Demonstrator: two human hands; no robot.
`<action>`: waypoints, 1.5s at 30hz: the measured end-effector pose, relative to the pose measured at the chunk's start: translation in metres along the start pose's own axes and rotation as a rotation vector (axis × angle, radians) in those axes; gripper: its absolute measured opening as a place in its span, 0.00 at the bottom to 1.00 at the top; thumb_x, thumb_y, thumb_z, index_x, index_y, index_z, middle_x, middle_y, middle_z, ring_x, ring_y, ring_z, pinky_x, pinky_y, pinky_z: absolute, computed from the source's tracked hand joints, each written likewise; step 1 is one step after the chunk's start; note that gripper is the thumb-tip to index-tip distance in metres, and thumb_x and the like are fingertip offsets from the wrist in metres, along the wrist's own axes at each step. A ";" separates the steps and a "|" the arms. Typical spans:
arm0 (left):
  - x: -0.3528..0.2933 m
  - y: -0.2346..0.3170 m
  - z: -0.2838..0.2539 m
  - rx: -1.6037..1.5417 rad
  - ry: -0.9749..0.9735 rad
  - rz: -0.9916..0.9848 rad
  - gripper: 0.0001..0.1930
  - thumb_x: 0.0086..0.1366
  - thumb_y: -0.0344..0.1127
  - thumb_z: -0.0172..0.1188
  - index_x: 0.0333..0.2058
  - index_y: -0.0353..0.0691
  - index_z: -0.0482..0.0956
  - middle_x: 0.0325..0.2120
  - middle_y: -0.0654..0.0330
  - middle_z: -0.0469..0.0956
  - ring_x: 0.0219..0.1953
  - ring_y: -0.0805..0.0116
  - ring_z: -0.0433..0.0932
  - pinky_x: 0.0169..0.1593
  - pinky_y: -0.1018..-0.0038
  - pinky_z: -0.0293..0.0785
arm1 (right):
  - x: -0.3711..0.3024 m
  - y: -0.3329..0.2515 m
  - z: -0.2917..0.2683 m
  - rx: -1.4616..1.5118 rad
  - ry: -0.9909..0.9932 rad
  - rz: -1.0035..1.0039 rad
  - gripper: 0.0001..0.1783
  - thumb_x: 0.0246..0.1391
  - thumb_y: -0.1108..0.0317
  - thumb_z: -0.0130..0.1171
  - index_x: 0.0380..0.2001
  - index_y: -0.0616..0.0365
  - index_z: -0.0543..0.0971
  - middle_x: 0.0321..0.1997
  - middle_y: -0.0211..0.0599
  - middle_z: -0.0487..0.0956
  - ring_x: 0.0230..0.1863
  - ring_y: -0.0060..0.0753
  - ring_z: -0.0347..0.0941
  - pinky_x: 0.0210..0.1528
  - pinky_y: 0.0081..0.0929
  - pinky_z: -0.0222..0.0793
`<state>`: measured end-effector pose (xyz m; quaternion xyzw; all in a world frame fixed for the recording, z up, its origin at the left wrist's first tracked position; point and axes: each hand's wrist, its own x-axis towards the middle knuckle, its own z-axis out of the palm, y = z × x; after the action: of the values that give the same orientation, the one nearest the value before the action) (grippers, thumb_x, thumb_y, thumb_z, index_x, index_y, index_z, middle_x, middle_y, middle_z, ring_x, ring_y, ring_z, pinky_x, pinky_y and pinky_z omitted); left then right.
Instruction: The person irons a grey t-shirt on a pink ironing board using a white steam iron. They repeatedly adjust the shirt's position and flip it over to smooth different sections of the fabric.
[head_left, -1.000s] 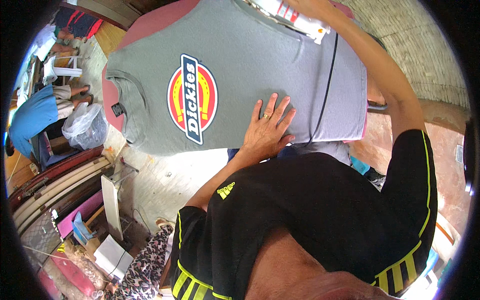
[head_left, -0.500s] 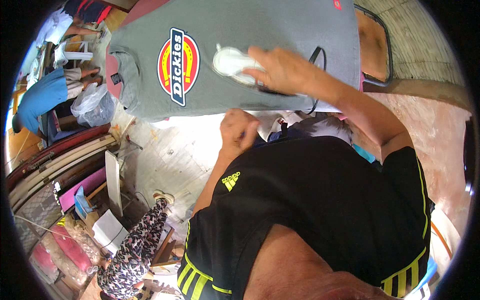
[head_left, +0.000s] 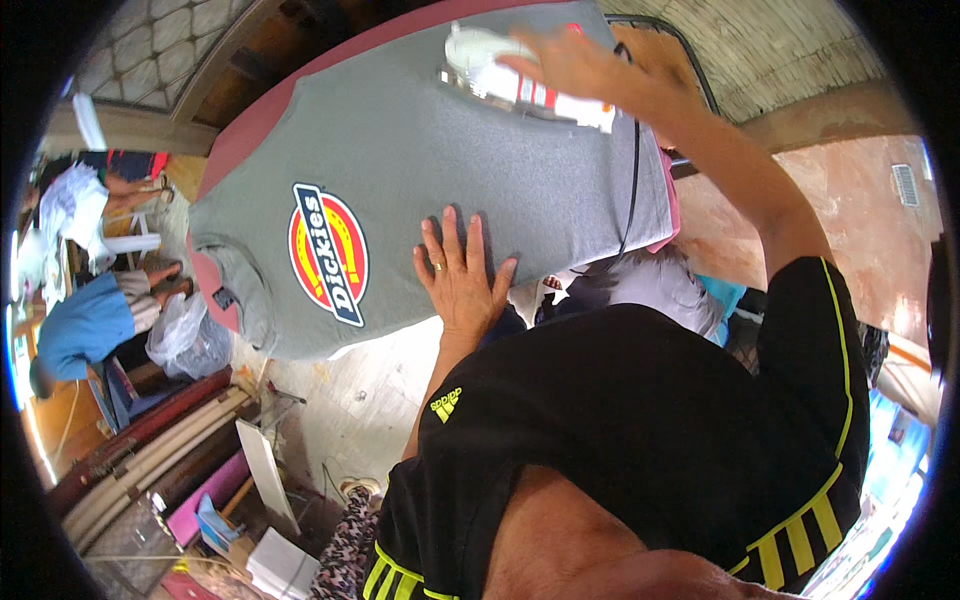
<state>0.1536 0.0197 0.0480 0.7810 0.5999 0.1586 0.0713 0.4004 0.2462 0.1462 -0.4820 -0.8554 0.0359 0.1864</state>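
Observation:
A grey T-shirt point(head_left: 400, 130) lies spread over an ironing board with a dusky pink cover point(head_left: 235, 140). Its round print point(head_left: 305, 262) in red, yellow and dark blue faces up, and the collar is at the left end. My right hand point(head_left: 570, 65) is closed round a white clothes iron point(head_left: 475, 50) on the far right part of the shirt; both are blurred. From the iron a black cord point(head_left: 634, 190) runs down over the board's near edge. Flat on the cloth near that edge rests my left hand point(head_left: 463, 280), fingers spread, just right of the print.
Left of the board a person in a blue top point(head_left: 90, 320) bends beside a clear plastic bag point(head_left: 190, 335). Long rolls and boards point(head_left: 150, 450) lean at lower left, near another person's patterned trousers point(head_left: 345, 550). Pale cloth point(head_left: 665, 290) hangs below the board's near right side.
My left hand has gone from curled in the air before the board to flat on the shirt. The iron, in my right hand, has moved to the shirt's far side. The view has shifted.

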 end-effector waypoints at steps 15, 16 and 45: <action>0.002 0.006 0.004 0.078 -0.036 0.038 0.38 0.62 0.57 0.57 0.67 0.48 0.61 0.72 0.51 0.49 0.73 0.39 0.43 0.68 0.40 0.39 | -0.038 -0.004 0.002 0.110 0.164 0.174 0.23 0.64 0.49 0.55 0.45 0.61 0.76 0.25 0.58 0.79 0.29 0.59 0.80 0.31 0.48 0.75; 0.002 0.005 0.004 0.082 -0.023 0.045 0.37 0.62 0.58 0.56 0.67 0.48 0.61 0.72 0.51 0.49 0.73 0.40 0.43 0.68 0.39 0.39 | -0.059 -0.017 -0.008 0.148 0.112 0.189 0.23 0.63 0.50 0.56 0.44 0.62 0.75 0.21 0.58 0.77 0.26 0.62 0.78 0.28 0.49 0.73; -0.088 0.047 0.016 -0.597 0.041 -0.172 0.09 0.61 0.31 0.63 0.39 0.36 0.82 0.35 0.53 0.83 0.40 0.52 0.82 0.45 0.64 0.77 | -0.134 0.172 -0.032 -0.098 0.359 0.458 0.29 0.64 0.59 0.52 0.62 0.64 0.63 0.54 0.66 0.73 0.52 0.65 0.73 0.56 0.48 0.68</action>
<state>0.1815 -0.0761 0.0325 0.6685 0.5919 0.3371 0.2986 0.6135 0.2215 0.0960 -0.6697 -0.6782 -0.0503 0.2983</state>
